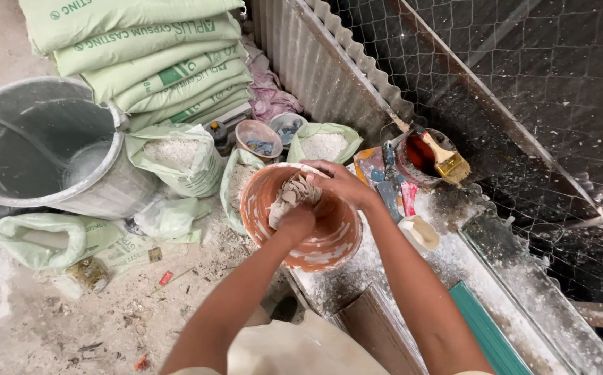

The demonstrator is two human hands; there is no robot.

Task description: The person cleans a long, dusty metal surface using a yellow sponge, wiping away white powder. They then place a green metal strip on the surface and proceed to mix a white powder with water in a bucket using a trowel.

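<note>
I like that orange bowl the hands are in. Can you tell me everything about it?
The bowl is round and orange-brown, looks like plastic, and is streaked inside and out with white plaster. It sits tilted on the edge of a dusty bench, leaning toward the floor. The left hand is down inside it, gripping a plaster-caked rag. The right hand reaches over the far rim onto the same rag. A sack of white powder stands just behind it.

Plaster-casting workshop: stacked green powder sacks (156,62), dusty floor (72,326), metal bucket (45,146), paintbrush (444,160).
</note>
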